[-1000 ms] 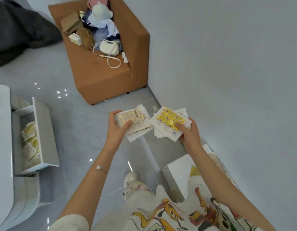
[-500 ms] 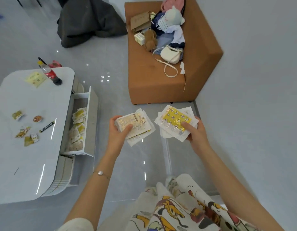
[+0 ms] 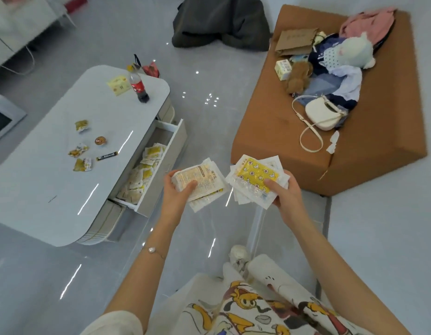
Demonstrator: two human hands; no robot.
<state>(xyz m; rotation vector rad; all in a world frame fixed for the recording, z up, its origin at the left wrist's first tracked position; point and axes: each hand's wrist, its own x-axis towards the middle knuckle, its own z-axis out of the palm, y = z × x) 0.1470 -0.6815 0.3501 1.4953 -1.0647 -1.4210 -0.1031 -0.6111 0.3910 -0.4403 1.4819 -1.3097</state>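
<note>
The two bundles of flat sachets are held up in front of the person's waist, one in each hand, above the grey floor between the white table and the brown sofa. The left stack [image 3: 204, 182] is pale with printed text on its top face. The left hand [image 3: 178, 199] grips it, thumb laid across the top and fingers curled under the near edge. Close beside it, corners nearly meeting, the right stack [image 3: 253, 176] is fanned out untidily and topped by a yellow sachet with stars and moons. The right hand [image 3: 285, 197] holds it with the thumb pressed on the yellow face and the fingers underneath. To the left, the drawer [image 3: 177, 143] stands pulled out of the table [image 3: 40, 189], and loose sachets [image 3: 144, 172] of the same kind are heaped inside it. On the tabletop a cola bottle [image 3: 139, 89] stands upright with a yellow packet [image 3: 118, 85] just beside it. Nearer lie a few crumpled snack wrappers [image 3: 80, 151] and a small black stick [image 3: 107, 155]. Over on the right, the sofa [image 3: 270, 141] carries a white handbag [image 3: 322, 114], a plush toy [image 3: 354, 49], a brown paper bag [image 3: 295, 41] and some clothes. A dark cloth heap [image 3: 221, 22] lies on the floor beyond.
</note>
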